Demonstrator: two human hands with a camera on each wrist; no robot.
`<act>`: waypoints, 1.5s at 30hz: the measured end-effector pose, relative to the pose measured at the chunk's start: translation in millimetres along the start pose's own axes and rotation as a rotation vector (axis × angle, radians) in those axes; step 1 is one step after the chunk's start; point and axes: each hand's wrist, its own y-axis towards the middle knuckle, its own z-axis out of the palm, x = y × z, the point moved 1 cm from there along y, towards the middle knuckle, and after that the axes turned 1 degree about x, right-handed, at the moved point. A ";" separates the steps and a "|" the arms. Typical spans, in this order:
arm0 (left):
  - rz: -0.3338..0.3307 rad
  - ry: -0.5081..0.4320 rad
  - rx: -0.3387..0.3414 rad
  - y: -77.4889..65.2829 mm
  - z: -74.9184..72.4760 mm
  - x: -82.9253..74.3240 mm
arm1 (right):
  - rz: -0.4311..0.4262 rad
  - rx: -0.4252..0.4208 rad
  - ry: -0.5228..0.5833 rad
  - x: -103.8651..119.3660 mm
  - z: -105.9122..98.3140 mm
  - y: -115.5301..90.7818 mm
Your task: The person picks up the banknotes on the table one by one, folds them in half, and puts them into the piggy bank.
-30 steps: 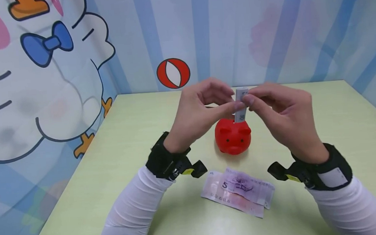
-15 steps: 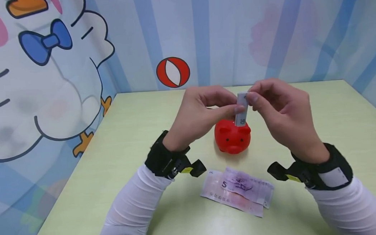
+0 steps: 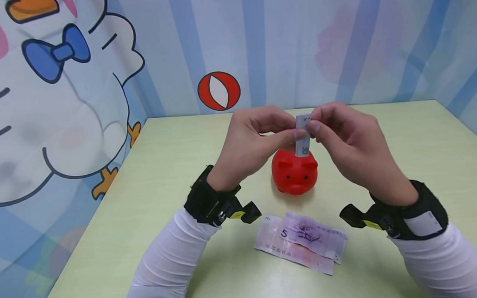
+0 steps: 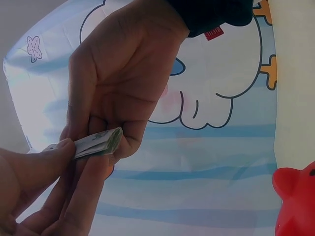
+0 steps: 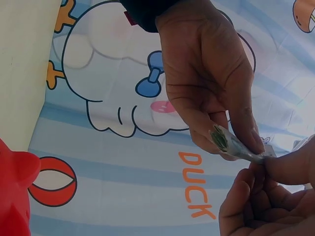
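A banknote (image 3: pixel 303 121), folded into a narrow strip, stands upright between my two hands in the head view. My left hand (image 3: pixel 251 143) pinches it between thumb and fingers from the left. From the other side, the thumb and fingertips of my right hand (image 3: pixel 350 144) pinch its right edge. Layered folds show at the end of the folded banknote (image 5: pixel 220 139) in the right wrist view. Behind the strip's lower end sits a red piggy bank (image 3: pixel 295 177) on the table, facing me; the strip overlaps its top in this view.
Two flat banknotes lie overlapping in front of the piggy bank: a purple one marked 5 (image 3: pixel 309 236) on top of a pinkish one (image 3: pixel 275 244). The pale table (image 3: pixel 146 246) ends at a cartoon-printed blue backdrop (image 3: pixel 281 46).
The folded banknote dipped slightly with both hands, then rose a little and shifted left. Both hands keep pinching it. The piggy bank and flat banknotes stay in place.
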 end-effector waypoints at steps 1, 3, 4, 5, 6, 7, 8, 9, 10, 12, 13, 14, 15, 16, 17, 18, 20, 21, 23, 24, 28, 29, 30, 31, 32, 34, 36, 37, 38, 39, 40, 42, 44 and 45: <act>0.003 0.001 -0.002 0.0 0.2 0.4 | -0.002 0.005 -0.003 0.3 0.8 0.1; 0.007 -0.001 -0.008 -0.1 0.3 0.8 | -0.013 0.002 0.007 0.9 1.3 1.2; 0.006 -0.003 -0.014 -0.1 0.0 0.7 | -0.019 -0.001 0.005 1.2 1.0 1.5; 0.006 -0.010 -0.021 -0.2 -0.5 1.0 | -0.020 -0.003 0.010 1.3 0.3 1.8; 0.008 -0.020 -0.031 -0.3 -1.1 1.5 | -0.019 -0.003 0.015 1.4 -0.6 2.0; 0.011 -0.028 -0.041 -0.3 -1.9 2.2 | -0.011 0.001 0.020 1.3 -1.6 2.0; 0.016 -0.043 -0.049 -0.2 -2.8 3.2 | -0.006 0.011 0.027 1.2 -2.3 2.0; 0.023 -0.057 -0.057 0.1 -3.7 4.7 | -0.003 0.022 0.029 0.8 -2.7 1.9; 0.029 -0.073 -0.062 0.5 -4.7 7.5 | 0.001 0.034 0.027 0.4 -2.8 1.6; 0.047 -0.091 -0.067 1.4 -6.2 13.3 | -0.001 0.051 0.027 -0.5 -1.8 1.3; 0.053 -0.091 -0.065 2.1 -6.8 16.4 | -0.004 0.056 0.027 -0.8 -0.9 1.1; 0.058 -0.091 -0.059 2.8 -7.1 19.4 | -0.012 0.054 0.024 -1.2 0.0 0.9; 0.061 -0.088 -0.055 3.3 -7.3 22.0 | -0.018 0.048 0.017 -1.6 0.9 0.6; 0.065 -0.083 -0.051 3.9 -7.5 23.9 | -0.027 0.042 0.009 -1.7 1.2 0.5; 0.070 -0.078 -0.049 4.5 -7.4 24.6 | -0.033 0.036 0.005 -1.7 1.4 0.5; 0.074 -0.074 -0.049 4.9 -7.5 25.0 | -0.039 0.030 0.005 -1.7 1.2 0.6; 0.080 -0.073 -0.056 5.5 -7.7 25.2 | -0.040 0.020 0.001 -1.9 0.3 0.7; 0.083 -0.075 -0.065 5.7 -8.0 25.3 | -0.044 0.017 0.000 -1.9 -0.3 0.9; 0.081 -0.082 -0.076 5.6 -8.4 25.3 | -0.047 0.016 0.006 -2.1 -1.0 1.1; 0.078 -0.082 -0.081 5.3 -8.5 25.2 | -0.046 0.020 0.011 -2.3 -1.1 1.1; 0.072 -0.089 -0.087 4.5 -9.0 25.1 | -0.047 0.027 0.016 -2.7 -0.8 1.2; 0.072 -0.089 -0.089 4.4 -9.1 24.9 | -0.047 0.024 0.007 -2.8 -0.9 1.5; 0.073 -0.081 -0.089 4.4 -9.2 24.6 | -0.047 0.022 -0.002 -2.8 -1.2 1.8; 0.071 -0.070 -0.087 4.3 -9.4 24.5 | -0.046 0.024 -0.010 -3.0 -1.3 2.1; 0.065 -0.062 -0.079 4.2 -9.3 24.2 | -0.047 0.029 -0.018 -3.5 -1.3 2.6; 0.040 -0.038 -0.052 3.9 -8.6 21.1 | -0.055 0.045 -0.033 -5.5 -0.7 3.6; 0.005 -0.008 -0.010 4.2 -7.5 18.8 | -0.072 0.064 -0.052 -9.1 0.5 4.5; -0.024 0.005 0.011 4.5 -7.1 18.0 | -0.083 0.068 -0.073 -11.8 1.2 5.2; -0.053 0.022 0.031 4.8 -6.8 17.7 | -0.094 0.072 -0.101 -15.4 1.9 5.9; -0.075 0.050 0.048 5.9 -7.6 22.0 | -0.101 0.075 -0.132 -19.2 2.7 6.7; -0.094 0.090 0.066 7.5 -8.9 29.2 | -0.106 0.080 -0.169 -23.6 3.4 7.6; -0.163 0.172 0.101 10.9 -11.8 45.2 | -0.097 0.089 -0.245 -34.2 4.8 9.7; -0.230 0.276 0.160 14.7 -14.5 64.4 | -0.059 0.097 -0.304 -47.9 6.6 11.8; -0.269 0.331 0.198 16.5 -15.5 74.9 | -0.034 0.098 -0.320 -54.8 8.1 12.4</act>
